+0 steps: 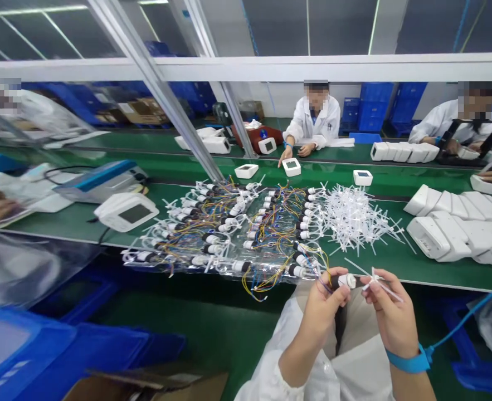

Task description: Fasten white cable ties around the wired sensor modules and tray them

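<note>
My left hand (323, 306) is closed around a small black-and-white cylindrical part (346, 281), which looks like a mini motor or pump, its white end facing right. Thin coloured wires trail from it past my fingers. My right hand (396, 314) pinches a few thin white plastic strips (374, 280), resembling cable ties, close to that white end; I cannot tell whether they touch. Just beyond my hands lie rows of similar wired cylinders (240, 266) on clear plastic. A heap of white strips (348, 217) is to their right.
White device housings (458, 234) are stacked at the right, and a white monitor (128, 211) stands left. Small white devices (291, 167) sit on the green line, where a co-worker's hand (285, 155) touches one. A blue wrist cord (471, 323) runs off right. A metal post (174, 106) rises ahead.
</note>
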{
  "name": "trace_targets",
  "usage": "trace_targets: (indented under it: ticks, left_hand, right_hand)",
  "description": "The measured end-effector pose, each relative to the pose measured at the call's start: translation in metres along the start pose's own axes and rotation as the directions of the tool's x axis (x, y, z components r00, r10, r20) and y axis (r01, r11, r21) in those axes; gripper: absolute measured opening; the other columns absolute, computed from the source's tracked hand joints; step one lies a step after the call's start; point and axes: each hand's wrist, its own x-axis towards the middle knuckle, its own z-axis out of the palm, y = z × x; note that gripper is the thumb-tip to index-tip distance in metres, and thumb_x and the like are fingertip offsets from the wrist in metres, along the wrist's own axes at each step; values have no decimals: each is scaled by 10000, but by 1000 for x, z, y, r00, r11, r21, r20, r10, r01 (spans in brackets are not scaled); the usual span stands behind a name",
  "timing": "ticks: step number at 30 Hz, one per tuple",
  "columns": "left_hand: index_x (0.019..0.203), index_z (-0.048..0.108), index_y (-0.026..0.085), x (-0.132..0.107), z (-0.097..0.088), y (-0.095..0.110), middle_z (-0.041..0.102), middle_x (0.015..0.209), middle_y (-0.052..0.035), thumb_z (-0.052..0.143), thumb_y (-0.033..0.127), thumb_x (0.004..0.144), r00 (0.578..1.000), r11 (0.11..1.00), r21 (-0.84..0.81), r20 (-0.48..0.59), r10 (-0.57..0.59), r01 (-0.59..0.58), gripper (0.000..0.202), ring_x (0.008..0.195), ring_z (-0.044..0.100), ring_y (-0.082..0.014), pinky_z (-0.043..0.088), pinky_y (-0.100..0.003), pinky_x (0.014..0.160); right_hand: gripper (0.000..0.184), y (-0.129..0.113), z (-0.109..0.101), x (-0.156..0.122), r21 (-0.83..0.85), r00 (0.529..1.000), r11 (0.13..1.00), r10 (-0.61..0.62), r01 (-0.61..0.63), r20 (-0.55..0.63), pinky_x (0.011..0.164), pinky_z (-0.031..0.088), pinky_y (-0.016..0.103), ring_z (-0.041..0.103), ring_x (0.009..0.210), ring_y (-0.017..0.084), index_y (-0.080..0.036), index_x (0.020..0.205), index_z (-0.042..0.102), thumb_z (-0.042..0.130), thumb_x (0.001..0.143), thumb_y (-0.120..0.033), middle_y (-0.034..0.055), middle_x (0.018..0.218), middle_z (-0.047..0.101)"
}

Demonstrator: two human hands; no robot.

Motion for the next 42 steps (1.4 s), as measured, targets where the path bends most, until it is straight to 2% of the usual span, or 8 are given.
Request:
trace_targets:
  ticks: [10,13,17,20,28,35,39,42]
  left_hand:
    - [1093,782,172,-1,6,0,784,892,-43,1017,614,780,1000,1000,12,8,-3,3,591,695,644,-116,482,-208,629]
    - [1106,776,183,-2,5,-2,779,881,-32,1019,605,781,1000,1000,5,23,-14,14,585,688,647,-114,477,-201,615]
    - [1103,781,191,-3,4,-1,752,858,-14,1030,536,792,999,999,36,40,-1,0,527,700,648,-120,490,-210,633]
    - [1112,783,189,-3,4,-1,739,852,-11,1025,529,798,999,999,49,48,4,-6,522,710,649,-125,503,-220,647]
    - [1100,791,181,-4,3,-1,756,888,-25,997,564,828,999,999,46,39,-16,14,513,704,651,-115,497,-212,637]
    - [1113,797,182,-2,1,1,774,904,-36,1000,529,837,999,999,32,6,-44,43,487,721,658,-126,492,-218,633]
    - [1120,799,182,2,0,-4,762,894,-29,1010,526,822,998,998,16,0,-59,59,502,722,662,-127,497,-219,635]
    - [1120,798,180,5,-1,-6,745,865,-17,1011,545,813,998,998,8,4,-68,68,522,722,662,-127,500,-220,640]
  right_hand:
    - [381,-5,2,-7,-5,993,995,-99,99,58,715,517,320,636,718,178,-243,1035,722,958,887,-504,-4,804,711]
    - [299,-6,1,-10,-21,987,991,-131,133,98,761,519,330,623,754,175,-253,1021,713,897,954,-480,5,897,710]
    - [295,-6,1,-12,-2,986,988,-153,154,71,894,563,379,706,1015,242,-263,1010,697,917,920,-439,82,1250,759]
    - [275,-6,2,-12,11,985,988,-152,151,87,938,559,397,710,1020,244,-270,1016,686,902,933,-418,79,1215,787]
    - [306,-3,1,-9,-15,992,994,-106,107,73,761,519,330,660,790,185,-257,1042,709,929,929,-438,26,957,783]
    - [409,2,2,-2,29,999,999,-29,28,41,662,515,317,708,760,209,-252,1091,719,972,863,-478,53,890,833]
    - [505,0,3,1,83,994,995,51,-58,95,602,502,300,700,702,203,-268,1175,721,1002,796,-447,25,843,802]
    - [476,-3,4,3,114,984,988,85,-104,158,528,439,269,658,627,169,-275,1094,734,1018,750,-442,5,843,765]
